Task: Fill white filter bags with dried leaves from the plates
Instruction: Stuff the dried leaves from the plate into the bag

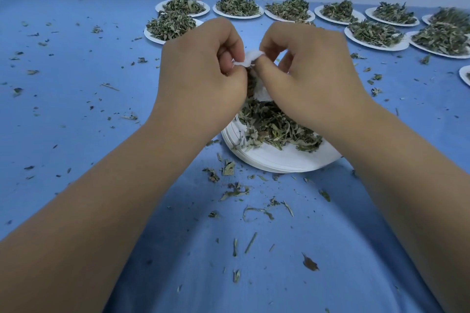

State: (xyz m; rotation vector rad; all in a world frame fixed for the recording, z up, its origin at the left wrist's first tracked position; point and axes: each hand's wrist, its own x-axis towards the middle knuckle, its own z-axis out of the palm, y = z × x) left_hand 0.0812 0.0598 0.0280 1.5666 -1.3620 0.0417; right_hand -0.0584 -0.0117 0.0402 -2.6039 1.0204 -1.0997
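A white filter bag hangs between both hands above the near plate, its top bunched, and dark leaves show through its side lower down. My left hand pinches the bag's top edge from the left. My right hand pinches it from the right, fingers curled. Most of the bag is hidden behind the hands. Below them a stack of white paper plates carries a pile of dried green leaves.
Several white plates heaped with dried leaves line the back, such as one plate in the middle and another plate at right. Loose leaf bits lie scattered over the blue cloth. A pale wall stands behind.
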